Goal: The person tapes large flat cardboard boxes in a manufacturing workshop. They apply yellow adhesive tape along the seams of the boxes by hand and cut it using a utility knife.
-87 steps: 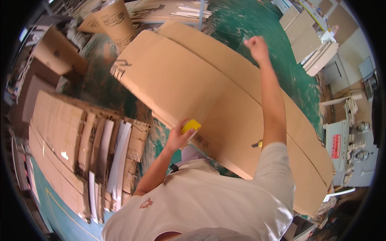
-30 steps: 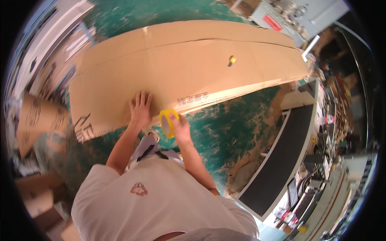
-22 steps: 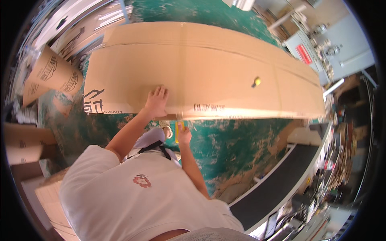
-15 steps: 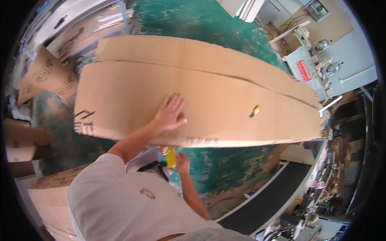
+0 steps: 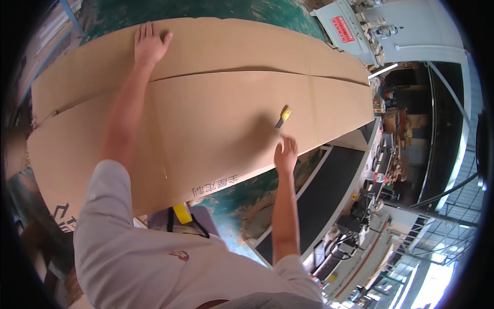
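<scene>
Workshop, dusty green floor (image 5: 226, 204); long brown cardboard carton (image 5: 221, 108) fills most of the view, support hidden. Nearest the body: bright yellow tape roll (image 5: 181, 212) at the carton's near edge, apart from both hands; what holds it up cannot be told. Next, right hand (image 5: 287, 154): grip empty, fingers extended, apparently just short of a small yellow-and-black tool (image 5: 283, 116), probably a cutter, lying on the carton. Farther, left hand (image 5: 150, 49): grip empty, palm down on the far side, fingers slightly spread. Beyond: pale grey machine cabinet (image 5: 329, 18).

Risks (judged): roll could drop if its support gives; careless contact could knock the tool away or, should a blade be exposed, nick fingertips; uneven left-hand pressure could leave the lengthwise seam (image 5: 216, 73) gaping.
</scene>
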The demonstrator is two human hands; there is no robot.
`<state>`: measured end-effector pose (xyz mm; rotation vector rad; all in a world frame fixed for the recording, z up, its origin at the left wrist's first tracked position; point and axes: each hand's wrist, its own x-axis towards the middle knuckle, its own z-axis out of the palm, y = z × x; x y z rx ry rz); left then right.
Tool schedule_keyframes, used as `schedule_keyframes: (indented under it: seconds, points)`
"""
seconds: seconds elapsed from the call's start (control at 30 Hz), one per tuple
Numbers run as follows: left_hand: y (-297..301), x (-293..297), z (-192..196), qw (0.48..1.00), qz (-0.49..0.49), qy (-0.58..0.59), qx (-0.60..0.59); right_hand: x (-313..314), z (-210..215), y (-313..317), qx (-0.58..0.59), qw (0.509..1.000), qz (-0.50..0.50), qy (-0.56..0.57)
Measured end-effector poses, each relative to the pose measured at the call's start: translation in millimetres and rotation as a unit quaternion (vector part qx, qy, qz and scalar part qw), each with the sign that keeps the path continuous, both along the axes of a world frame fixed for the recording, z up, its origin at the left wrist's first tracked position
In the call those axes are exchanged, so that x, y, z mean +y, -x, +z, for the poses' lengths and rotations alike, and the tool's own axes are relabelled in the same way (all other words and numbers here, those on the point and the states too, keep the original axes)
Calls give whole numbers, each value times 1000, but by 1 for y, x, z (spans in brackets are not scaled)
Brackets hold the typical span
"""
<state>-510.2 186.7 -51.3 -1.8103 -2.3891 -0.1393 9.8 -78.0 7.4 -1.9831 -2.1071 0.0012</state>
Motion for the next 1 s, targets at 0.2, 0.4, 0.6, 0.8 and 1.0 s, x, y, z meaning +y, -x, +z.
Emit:
schedule_keyframes:
  seconds: [0.2, 0.4, 0.6, 0.8, 1.0]
  points:
    - [-56, -208, 40, 992, -102, 27, -69, 114, -5, -54, -195, 958, 212, 18]
    - [-157, -494, 38, 983, -47, 39, -174, 107, -49, -72, -44, 964, 229, -131]
    - [-225, -566, 6, 872, 311, -89, -369, 99, -44, -77, -112, 965, 218, -94]
    - [-205, -553, -38, 746, 433, -20, -505, 6, -21, 9, 138, 930, 334, 59]
    - [-190, -561, -58, 703, 382, -11, -600, -154, 11, 122, 200, 776, 598, 27]
